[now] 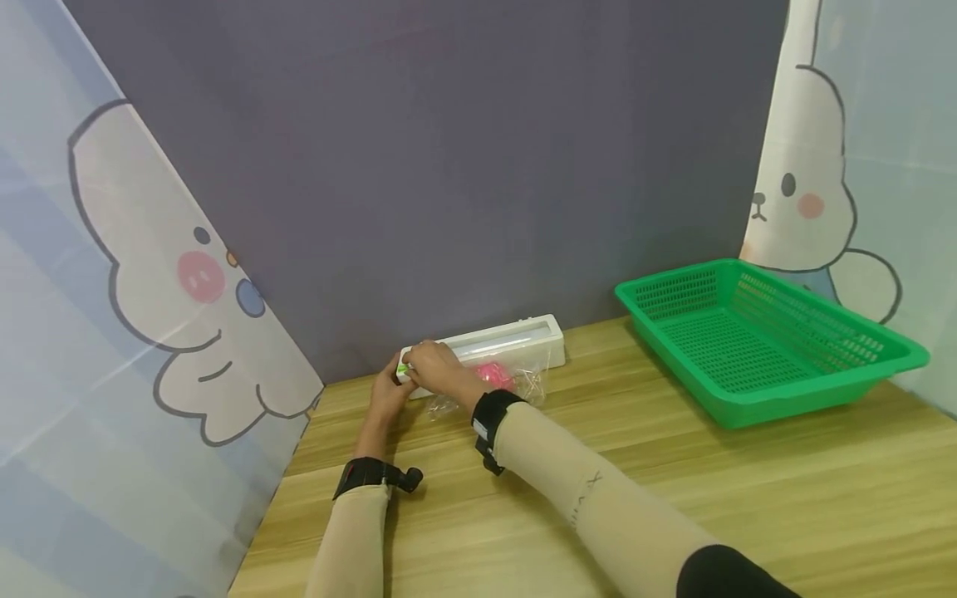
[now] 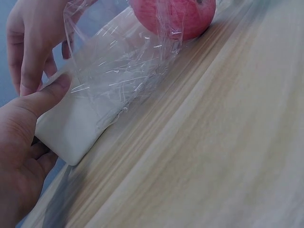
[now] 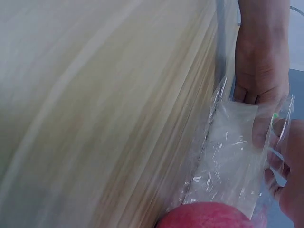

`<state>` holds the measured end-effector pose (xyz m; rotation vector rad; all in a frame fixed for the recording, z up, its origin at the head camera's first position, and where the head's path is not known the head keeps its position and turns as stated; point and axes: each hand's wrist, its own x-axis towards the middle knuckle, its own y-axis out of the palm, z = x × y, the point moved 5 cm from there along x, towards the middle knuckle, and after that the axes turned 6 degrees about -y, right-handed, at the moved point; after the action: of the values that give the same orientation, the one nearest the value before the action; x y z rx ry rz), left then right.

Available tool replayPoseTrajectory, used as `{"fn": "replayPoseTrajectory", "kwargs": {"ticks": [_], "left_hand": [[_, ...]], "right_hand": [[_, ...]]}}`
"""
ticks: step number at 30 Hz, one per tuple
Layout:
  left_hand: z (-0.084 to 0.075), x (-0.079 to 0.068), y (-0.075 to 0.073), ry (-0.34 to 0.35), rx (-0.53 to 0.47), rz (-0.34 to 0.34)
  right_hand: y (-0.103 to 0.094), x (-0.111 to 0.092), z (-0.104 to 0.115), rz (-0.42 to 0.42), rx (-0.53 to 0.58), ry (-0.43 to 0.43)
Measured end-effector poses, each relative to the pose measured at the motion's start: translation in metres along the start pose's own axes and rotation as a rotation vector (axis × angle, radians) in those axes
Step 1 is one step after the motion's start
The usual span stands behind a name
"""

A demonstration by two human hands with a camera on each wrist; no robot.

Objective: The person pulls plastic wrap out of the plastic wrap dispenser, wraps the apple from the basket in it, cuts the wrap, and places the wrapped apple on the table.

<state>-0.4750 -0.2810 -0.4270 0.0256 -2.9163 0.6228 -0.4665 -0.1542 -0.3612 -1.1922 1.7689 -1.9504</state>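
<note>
A white cling film dispenser (image 1: 555, 353) lies on the table against the dark backdrop, its top recess holding a pale roll. My left hand (image 1: 389, 394) grips its left end, the thumb lying on the near side in the left wrist view. My right hand (image 1: 437, 365) is bent over the same end, fingers curled at a small green slide cutter (image 1: 403, 368). Clear cling film (image 2: 128, 61) hangs down the dispenser's front, crumpled and loose. Against the front, beneath the film, sits a red apple (image 2: 178, 16), close to my right wrist.
A green perforated plastic basket (image 1: 748, 394) stands on the right of the wood-grain table (image 1: 463, 531). A dark backdrop (image 1: 478, 166) rises directly behind the dispenser. Pale curtains with cartoon figures (image 1: 149, 224) flank the table on both sides.
</note>
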Motion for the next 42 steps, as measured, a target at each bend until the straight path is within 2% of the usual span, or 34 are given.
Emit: {"fn": "replayPoseTrajectory", "kwargs": {"ticks": [8,11,14,18,24,27,34,42], "left_hand": [[-0.001,0.0,-0.004,-0.022,-0.03,-0.017],[-0.016,-0.008,-0.005,-0.041,-0.011,0.028],[-0.012,-0.01,-0.003,-0.047,0.015,0.012],[0.008,-0.003,-0.001,0.002,0.016,-0.062],[0.003,0.003,-0.002,0.065,-0.003,-0.087],[0.002,0.005,-0.002,0.053,0.006,-0.09],[0.002,0.005,0.001,0.017,0.004,-0.064],[0.004,0.002,0.0,0.003,-0.017,-0.024]], "right_hand": [[0.003,0.005,0.007,0.026,0.019,0.105],[0.005,0.006,0.008,0.003,0.029,0.143],[0.008,0.005,0.011,-0.01,0.016,0.139],[0.009,0.005,0.014,-0.031,-0.008,0.132],[0.006,0.007,0.01,-0.062,0.019,0.159],[0.006,0.009,0.006,-0.062,0.03,0.18],[0.007,0.008,0.0,-0.085,0.095,0.223],[0.007,0.008,-0.002,-0.098,0.09,0.196]]}}
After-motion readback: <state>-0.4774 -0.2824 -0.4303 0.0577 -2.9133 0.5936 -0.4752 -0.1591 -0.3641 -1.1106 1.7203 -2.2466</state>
